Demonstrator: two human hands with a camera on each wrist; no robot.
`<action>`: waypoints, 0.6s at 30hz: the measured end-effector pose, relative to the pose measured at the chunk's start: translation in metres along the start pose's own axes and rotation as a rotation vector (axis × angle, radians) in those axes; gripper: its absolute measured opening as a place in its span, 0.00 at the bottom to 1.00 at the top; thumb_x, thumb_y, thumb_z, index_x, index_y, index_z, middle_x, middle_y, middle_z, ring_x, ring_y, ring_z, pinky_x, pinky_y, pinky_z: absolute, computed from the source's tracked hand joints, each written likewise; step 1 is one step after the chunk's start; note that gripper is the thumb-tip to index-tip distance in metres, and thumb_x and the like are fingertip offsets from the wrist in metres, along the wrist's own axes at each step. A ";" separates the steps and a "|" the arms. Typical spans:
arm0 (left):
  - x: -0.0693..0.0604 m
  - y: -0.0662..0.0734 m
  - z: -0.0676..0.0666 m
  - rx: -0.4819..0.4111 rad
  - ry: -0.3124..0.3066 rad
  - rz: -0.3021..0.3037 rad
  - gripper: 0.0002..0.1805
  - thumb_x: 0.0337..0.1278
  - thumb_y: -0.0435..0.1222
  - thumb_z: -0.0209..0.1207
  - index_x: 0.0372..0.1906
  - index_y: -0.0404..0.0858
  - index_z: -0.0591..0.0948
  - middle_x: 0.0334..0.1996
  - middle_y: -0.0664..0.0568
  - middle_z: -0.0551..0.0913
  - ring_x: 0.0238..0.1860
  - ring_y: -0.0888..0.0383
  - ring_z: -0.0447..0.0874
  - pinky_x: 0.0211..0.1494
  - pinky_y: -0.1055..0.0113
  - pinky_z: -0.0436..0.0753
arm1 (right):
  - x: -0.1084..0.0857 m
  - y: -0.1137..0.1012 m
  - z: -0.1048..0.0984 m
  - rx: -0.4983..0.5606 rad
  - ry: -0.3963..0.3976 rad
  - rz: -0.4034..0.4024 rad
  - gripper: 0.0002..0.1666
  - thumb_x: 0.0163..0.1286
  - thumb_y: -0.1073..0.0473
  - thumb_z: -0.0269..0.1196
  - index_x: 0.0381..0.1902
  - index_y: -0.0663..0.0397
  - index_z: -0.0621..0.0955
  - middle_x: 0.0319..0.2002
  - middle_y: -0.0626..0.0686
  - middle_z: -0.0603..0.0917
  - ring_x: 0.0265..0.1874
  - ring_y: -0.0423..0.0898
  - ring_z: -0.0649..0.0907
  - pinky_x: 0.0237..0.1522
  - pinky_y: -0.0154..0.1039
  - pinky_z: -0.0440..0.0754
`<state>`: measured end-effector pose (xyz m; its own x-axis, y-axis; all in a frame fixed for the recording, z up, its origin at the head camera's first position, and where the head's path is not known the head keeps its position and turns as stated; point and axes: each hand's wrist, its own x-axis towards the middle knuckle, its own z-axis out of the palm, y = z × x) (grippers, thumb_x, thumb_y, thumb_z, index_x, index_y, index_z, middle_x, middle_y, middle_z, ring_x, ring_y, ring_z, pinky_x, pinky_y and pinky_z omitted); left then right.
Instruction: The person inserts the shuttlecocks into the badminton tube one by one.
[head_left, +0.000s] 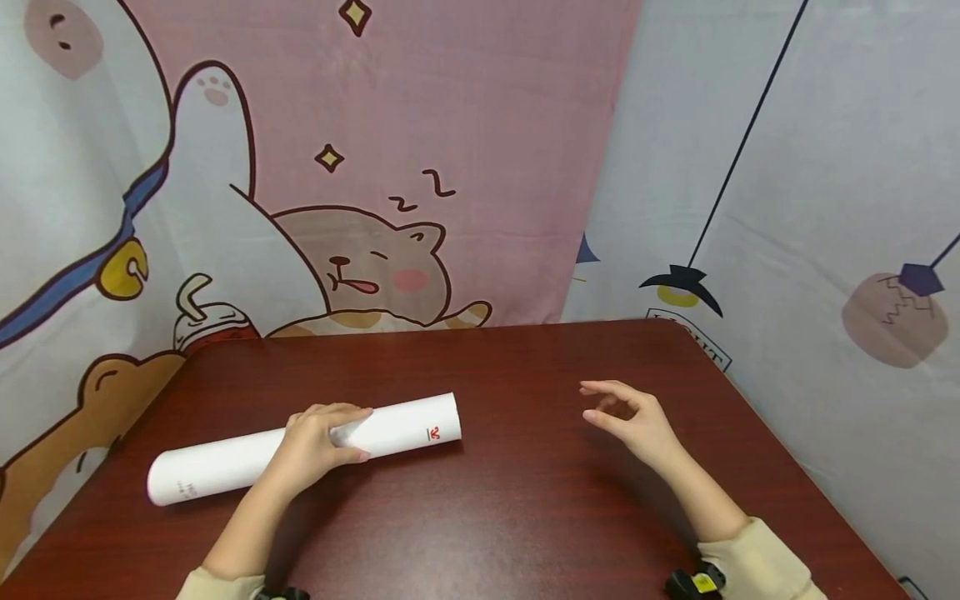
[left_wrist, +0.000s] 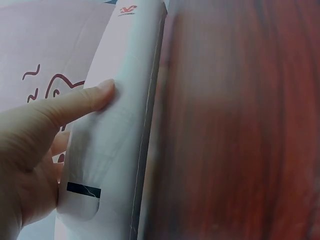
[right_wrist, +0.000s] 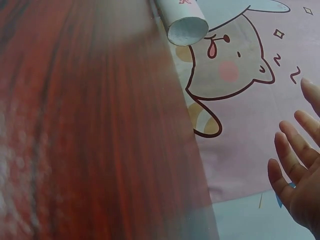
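A long white paper roll (head_left: 411,425) lies slantwise across the left half of the table, its right end farther back. Small red print shows near that end and faint grey print near the left end. My left hand (head_left: 309,450) grips the roll around its middle from above, thumb on the near side. A loose lengthwise edge and a short black strip (left_wrist: 83,190) on the roll appear in the left wrist view. In the right wrist view the roll's end (right_wrist: 188,31) looks hollow. Well to the right, my right hand (head_left: 633,421) hovers over the table, fingers loosely bent, holding nothing.
The dark red-brown wooden table (head_left: 510,517) reaches back to a cloth backdrop (head_left: 517,167) printed with cartoon animals. That cloth also runs along the table's left and right sides. Both wrists carry black devices, one of them (head_left: 696,581) by the right sleeve.
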<state>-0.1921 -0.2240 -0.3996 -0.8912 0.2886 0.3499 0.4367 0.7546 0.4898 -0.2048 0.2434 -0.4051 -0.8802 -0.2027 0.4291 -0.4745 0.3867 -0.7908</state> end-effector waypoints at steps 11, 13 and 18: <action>-0.001 -0.004 0.003 0.011 -0.029 -0.022 0.33 0.31 0.40 0.78 0.53 0.44 0.84 0.50 0.52 0.82 0.52 0.45 0.75 0.53 0.45 0.60 | -0.001 -0.002 0.000 0.009 -0.005 -0.003 0.22 0.61 0.62 0.69 0.54 0.49 0.82 0.45 0.47 0.84 0.33 0.44 0.81 0.33 0.39 0.77; -0.001 -0.004 0.002 0.013 -0.024 -0.015 0.33 0.32 0.40 0.78 0.53 0.43 0.84 0.50 0.51 0.82 0.53 0.44 0.75 0.52 0.44 0.60 | 0.000 -0.002 0.001 0.011 -0.005 0.000 0.22 0.61 0.62 0.69 0.54 0.49 0.82 0.45 0.47 0.84 0.34 0.44 0.81 0.33 0.38 0.77; 0.000 -0.003 0.001 0.013 -0.012 0.003 0.32 0.33 0.38 0.78 0.53 0.41 0.84 0.50 0.50 0.82 0.53 0.43 0.75 0.51 0.41 0.61 | 0.000 -0.002 0.000 0.007 -0.005 0.007 0.22 0.60 0.62 0.69 0.54 0.49 0.82 0.45 0.47 0.84 0.34 0.44 0.81 0.33 0.38 0.77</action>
<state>-0.1937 -0.2263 -0.4017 -0.8912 0.2978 0.3421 0.4379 0.7614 0.4779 -0.2038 0.2421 -0.4034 -0.8837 -0.2046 0.4209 -0.4680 0.3820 -0.7969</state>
